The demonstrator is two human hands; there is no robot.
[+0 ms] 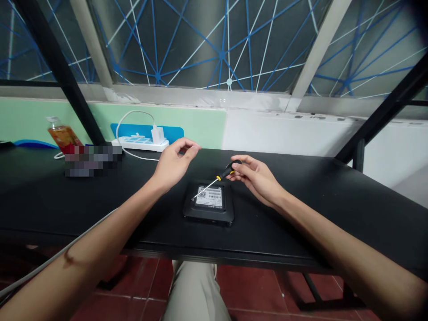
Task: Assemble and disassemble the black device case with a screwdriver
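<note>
A screwdriver (227, 170) with a black and yellow handle is held by that handle in the fingers of my right hand (256, 176). Its metal shaft slants down to the left, with the tip over the left part of a flat black electronic box (209, 215). Whether the tip touches the box I cannot tell. The box lies on the black table (160, 236), and a white printed label (214, 197) shows on its upper face. Above and left of the box, my left hand (175, 162) is raised, thumb and fingertips pinched together; anything between them is too small to make out.
Behind my left hand stands a white power strip (143, 142) with a charger (158, 134) and white cable. A bottle of amber drink (65, 136) is at the back left, beside a blurred-out patch. Black slanted frame bars (381, 111) rise at both sides before the window.
</note>
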